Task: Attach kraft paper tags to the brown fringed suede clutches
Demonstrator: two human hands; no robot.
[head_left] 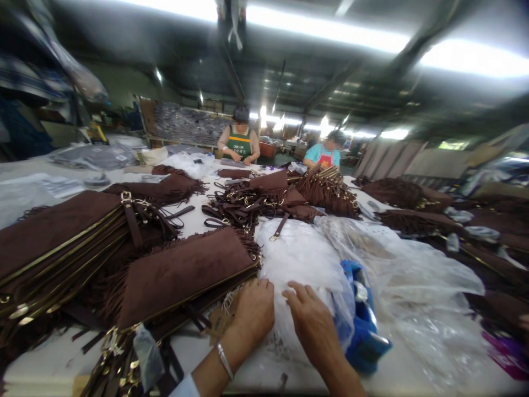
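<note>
A stack of thin white plastic bags (308,259) lies on the table in front of me. My left hand (254,309) is closed at the stack's left edge, its fingers curled and their tips hidden. On the stack's near part rests my right hand (309,317), fingers stretched out and apart. Just left of my hands is a brown fringed clutch bag (190,270) with a gold zip, lying on other bags. A brown card tag (221,322) with white string shows beside my left wrist. Right of the stack stands a blue packet (363,325).
A taller pile of brown bags (61,237) fills the left side. More fringed bags and straps (264,193) lie mid-table. Clear plastic sheeting (413,281) spreads at right. Two co-workers, one in a green apron (239,146), one in a blue top (313,153), are across the table.
</note>
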